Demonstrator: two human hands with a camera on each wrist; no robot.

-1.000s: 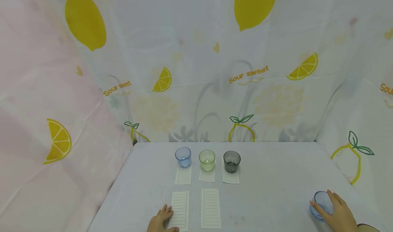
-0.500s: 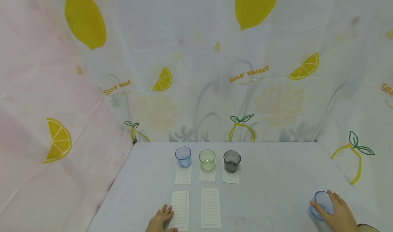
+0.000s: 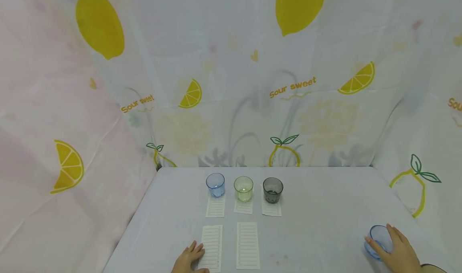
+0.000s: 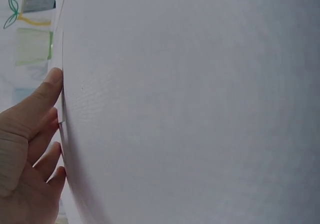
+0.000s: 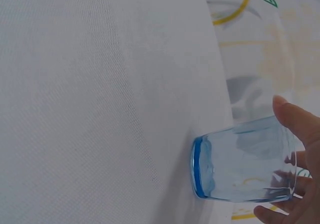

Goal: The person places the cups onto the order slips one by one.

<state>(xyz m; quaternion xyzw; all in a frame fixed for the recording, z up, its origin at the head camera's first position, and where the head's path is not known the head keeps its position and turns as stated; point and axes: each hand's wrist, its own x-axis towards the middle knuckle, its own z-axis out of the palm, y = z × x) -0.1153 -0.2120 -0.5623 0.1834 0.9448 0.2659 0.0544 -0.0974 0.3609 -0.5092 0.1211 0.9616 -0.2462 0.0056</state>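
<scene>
Hardly a twitch over the last second! Still clasping the blue glass (image 5: 245, 156), mouth up, near its rim with the right grip (image 3: 401, 253), at the right of the surface (image 3: 317, 233); lifted or resting, hard to tell. Over to the left grip (image 3: 187, 261): relaxed, slightly spread, touching the edge of the near left paper strip (image 3: 213, 247). No shift among the back row's blue cup (image 3: 216, 185), green cup (image 3: 244, 190) and dark cup (image 3: 272, 191). Seemingly a pause, then, with the blue glass well apart from those three.
</scene>
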